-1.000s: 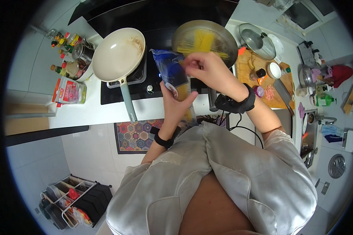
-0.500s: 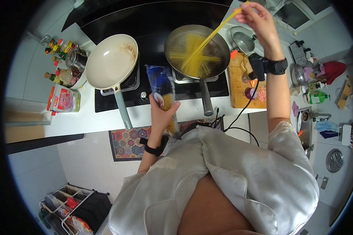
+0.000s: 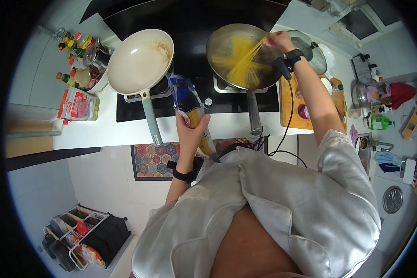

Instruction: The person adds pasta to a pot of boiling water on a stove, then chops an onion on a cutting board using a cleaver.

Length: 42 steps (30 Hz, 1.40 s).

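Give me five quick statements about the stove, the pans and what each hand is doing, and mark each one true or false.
1. The right hand holds dry spaghetti over the steel pan. True.
2. The left hand is empty. False: it grips a blue pasta packet.
3. The cream frying pan is full of spaghetti. False: it holds no pasta, only some brown marks near its rim.
4. A wooden cutting board lies to the right of the stove. True.
5. The glass lid covers the steel pan. False: it lies off the pan, to its right.
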{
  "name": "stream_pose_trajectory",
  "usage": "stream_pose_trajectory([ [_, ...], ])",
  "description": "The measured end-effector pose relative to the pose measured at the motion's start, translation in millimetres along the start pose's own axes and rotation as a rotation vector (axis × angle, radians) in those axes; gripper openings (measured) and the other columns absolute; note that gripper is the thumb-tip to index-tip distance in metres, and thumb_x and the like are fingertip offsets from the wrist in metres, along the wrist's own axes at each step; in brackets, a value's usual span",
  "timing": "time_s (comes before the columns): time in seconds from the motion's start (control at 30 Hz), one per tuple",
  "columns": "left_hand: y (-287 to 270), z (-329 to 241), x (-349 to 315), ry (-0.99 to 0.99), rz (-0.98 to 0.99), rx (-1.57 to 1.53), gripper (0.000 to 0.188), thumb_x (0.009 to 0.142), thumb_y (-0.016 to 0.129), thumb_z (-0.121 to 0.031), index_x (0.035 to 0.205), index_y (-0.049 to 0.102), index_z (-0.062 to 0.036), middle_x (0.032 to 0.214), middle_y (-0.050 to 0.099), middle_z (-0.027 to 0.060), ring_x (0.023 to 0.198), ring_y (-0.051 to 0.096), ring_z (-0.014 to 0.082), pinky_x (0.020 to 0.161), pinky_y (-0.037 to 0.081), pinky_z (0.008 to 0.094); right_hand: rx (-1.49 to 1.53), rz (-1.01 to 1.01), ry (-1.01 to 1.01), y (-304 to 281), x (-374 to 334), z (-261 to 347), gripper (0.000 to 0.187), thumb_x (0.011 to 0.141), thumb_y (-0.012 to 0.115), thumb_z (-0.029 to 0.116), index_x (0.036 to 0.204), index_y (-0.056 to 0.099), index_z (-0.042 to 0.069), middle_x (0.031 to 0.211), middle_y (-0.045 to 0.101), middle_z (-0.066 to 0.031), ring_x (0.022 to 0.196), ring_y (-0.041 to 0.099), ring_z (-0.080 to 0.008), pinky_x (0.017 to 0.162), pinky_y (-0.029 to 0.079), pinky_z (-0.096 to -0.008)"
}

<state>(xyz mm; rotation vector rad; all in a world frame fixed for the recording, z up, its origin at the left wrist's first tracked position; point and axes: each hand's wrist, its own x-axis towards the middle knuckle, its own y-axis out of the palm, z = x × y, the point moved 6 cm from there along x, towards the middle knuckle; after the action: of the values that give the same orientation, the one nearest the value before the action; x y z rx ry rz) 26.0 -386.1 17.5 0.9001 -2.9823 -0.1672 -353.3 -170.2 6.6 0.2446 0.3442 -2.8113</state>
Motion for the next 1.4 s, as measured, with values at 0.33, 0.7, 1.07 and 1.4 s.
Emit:
stream_pose_trajectory([
  [0.33, 10.5, 21.8, -0.7, -0.116, -0.096, -0.12, 0.026, 0.073, 0.065, -0.01, 0.086, 0.044, -0.0031, 0.065, 0.052, 0.0046, 0.053, 0.05, 0.0119, 0.05, 0.039, 0.0228, -0.726, 0.05, 0.075, 17.4, -89.4, 70.2, 0.042, 0.081, 0.056, 0.026, 0.085, 0.052, -0.016, 0.067, 0.061, -0.0173, 0.044, 0.059, -0.0167, 0.042, 0.048, -0.0236],
  [0.7, 36.2, 11.9, 15.2, -0.133, 0.192, -0.365, 0.04, 0.07, 0.067, -0.012, 0.1, 0.041, -0.0042, 0.078, 0.051, 0.0045, 0.063, 0.051, 0.013, 0.055, 0.043, 0.0247, -0.326, 0.365, -0.61, 85.5, -240.6, 125.9, 0.016, 0.08, 0.058, 0.017, 0.087, 0.061, 0.003, 0.062, 0.056, -0.0009, 0.05, 0.05, -0.0086, 0.047, 0.039, -0.021],
  [1.07, 44.6, 29.9, 9.1, 0.141, 0.273, -0.07, 0.092, 0.065, 0.07, -0.048, 0.128, 0.022, 0.0003, 0.12, 0.039, 0.0103, 0.11, 0.04, 0.0171, 0.089, 0.035, 0.0273, -0.414, 0.179, -0.659, 130.8, -267.0, 144.1, 0.016, 0.076, 0.061, 0.015, 0.086, 0.062, 0.003, 0.054, 0.048, -0.0065, 0.047, 0.043, -0.0164, 0.045, 0.034, -0.0271],
  [1.4, 49.5, 16.7, 7.3, 0.149, 0.232, -0.163, 0.091, 0.07, 0.061, -0.055, 0.129, 0.019, 0.0004, 0.123, 0.035, 0.0102, 0.109, 0.04, 0.0169, 0.088, 0.036, 0.0277, -0.405, 0.237, -0.578, 131.6, -270.5, 145.7, 0.016, 0.07, 0.064, 0.012, 0.082, 0.057, 0.002, 0.055, 0.049, -0.0055, 0.049, 0.05, -0.0188, 0.048, 0.04, -0.0275],
])
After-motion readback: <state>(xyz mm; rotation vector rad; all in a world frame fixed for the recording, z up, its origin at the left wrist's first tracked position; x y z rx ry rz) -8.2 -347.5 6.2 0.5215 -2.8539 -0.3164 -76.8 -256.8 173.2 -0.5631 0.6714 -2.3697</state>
